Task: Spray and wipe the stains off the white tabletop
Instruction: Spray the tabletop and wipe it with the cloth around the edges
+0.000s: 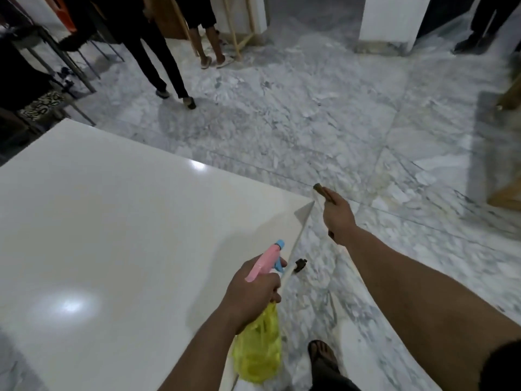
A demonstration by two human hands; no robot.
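The white tabletop [118,221] fills the lower left, glossy, with light reflections on it; I make out no stains. My left hand [252,287] grips the neck of a spray bottle [260,348] with a yellow body and a pink and blue head, held over the table's right edge. My right hand [337,218] is out beyond the table's corner, over the floor, gripping a dark brown object [324,192] that sticks out past my fingers; I cannot tell what it is.
Grey-white marble floor [310,122] surrounds the table. A small black object [300,264] lies on the floor by the table edge. People's legs [169,66] stand at the back left near dark chairs [42,66]. My sandalled foot [322,355] is below.
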